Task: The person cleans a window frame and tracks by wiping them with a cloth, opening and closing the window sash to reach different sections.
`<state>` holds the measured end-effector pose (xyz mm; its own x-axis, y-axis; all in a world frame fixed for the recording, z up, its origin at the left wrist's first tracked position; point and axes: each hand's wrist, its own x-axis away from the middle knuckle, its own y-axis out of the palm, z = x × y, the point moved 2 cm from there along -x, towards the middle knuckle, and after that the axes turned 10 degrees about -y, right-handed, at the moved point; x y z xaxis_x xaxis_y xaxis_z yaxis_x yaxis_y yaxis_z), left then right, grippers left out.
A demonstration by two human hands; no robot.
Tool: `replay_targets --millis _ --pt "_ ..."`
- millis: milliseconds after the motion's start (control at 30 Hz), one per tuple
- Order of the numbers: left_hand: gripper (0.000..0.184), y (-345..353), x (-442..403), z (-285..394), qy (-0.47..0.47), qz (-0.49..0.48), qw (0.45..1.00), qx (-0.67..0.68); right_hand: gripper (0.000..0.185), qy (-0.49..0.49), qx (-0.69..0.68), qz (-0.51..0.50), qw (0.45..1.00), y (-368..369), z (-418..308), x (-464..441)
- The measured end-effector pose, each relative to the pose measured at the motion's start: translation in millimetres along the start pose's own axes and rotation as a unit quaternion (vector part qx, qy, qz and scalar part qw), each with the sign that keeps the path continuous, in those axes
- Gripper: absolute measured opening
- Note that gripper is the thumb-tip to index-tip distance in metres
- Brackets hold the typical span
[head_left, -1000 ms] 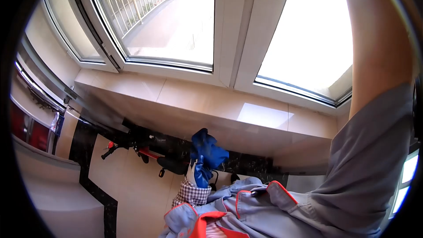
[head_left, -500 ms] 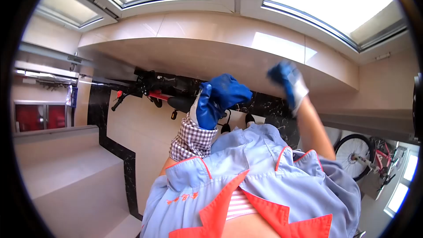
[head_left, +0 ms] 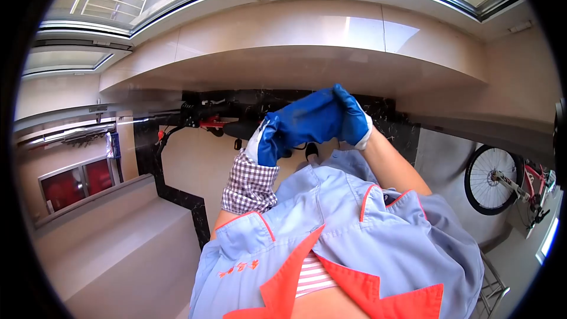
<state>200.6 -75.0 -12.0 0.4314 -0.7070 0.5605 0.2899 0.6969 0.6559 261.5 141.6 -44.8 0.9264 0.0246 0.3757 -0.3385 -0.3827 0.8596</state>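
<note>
A blue cloth (head_left: 310, 119) with a dark smudge on it spans the space between my hands, in front of my body. My left hand (head_left: 267, 143), in a blue glove with a white cuff, is closed on the cloth's left end. A checkered sleeve cover (head_left: 251, 183) wraps that forearm. My right hand (head_left: 356, 119), also in a blue glove, grips the right end, with its fingertips pointing up and partly hidden behind the cloth.
Ahead runs a shiny beige window sill (head_left: 277, 29) below white-framed windows. A black and red scooter or bike (head_left: 215, 124) stands under it on the left. At right is a bicycle (head_left: 495, 178). A grey ledge (head_left: 124, 230) lies at lower left.
My right hand has come down and left from near the sill onto the cloth. The cloth went from bunched in my left hand to stretched between both. The view has shifted.
</note>
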Motion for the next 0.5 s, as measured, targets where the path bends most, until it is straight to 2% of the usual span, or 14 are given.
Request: replay_targets --millis 67,100,167,267,333,367,400,433,467,500 --pt "0.048 -8 -2 2 0.021 0.037 0.997 -0.06 0.061 0.041 0.003 0.014 0.999 -5 -7 7" --pt "0.045 -9 -2 2 0.037 0.022 0.998 -0.048 0.06 0.048 0.012 0.015 0.999 -7 -10 13" --pt "0.043 -13 -1 6 0.059 0.058 0.994 -0.073 0.057 0.062 0.023 -0.007 0.998 -9 -15 21" --pt "0.041 -5 -2 10 0.086 0.157 0.978 -0.107 0.055 0.055 0.067 0.109 0.99 -28 -16 36" --pt "0.041 -15 -2 12 0.113 0.205 0.963 -0.134 0.052 0.052 -0.037 0.144 0.988 -74 -15 35" --pt "0.039 -14 -3 10 0.088 0.268 0.942 -0.183 0.05 -0.001 0.041 0.097 0.994 -23 -23 43" --pt "0.038 -12 -6 10 0.139 0.314 0.874 -0.343 0.048 -0.059 0.117 0.059 0.99 30 -32 51" --pt "0.04 -13 -11 7 0.134 0.303 0.863 -0.381 0.047 -0.075 0.085 0.025 0.993 24 -31 48" --pt "0.042 -3 -13 7 0.072 0.297 0.856 -0.418 0.044 -0.084 0.051 -0.001 0.995 19 -32 47" --pt "0.045 7 -14 7 0.012 0.284 0.843 -0.457 0.038 -0.071 0.009 0.015 0.997 -12 -35 41"
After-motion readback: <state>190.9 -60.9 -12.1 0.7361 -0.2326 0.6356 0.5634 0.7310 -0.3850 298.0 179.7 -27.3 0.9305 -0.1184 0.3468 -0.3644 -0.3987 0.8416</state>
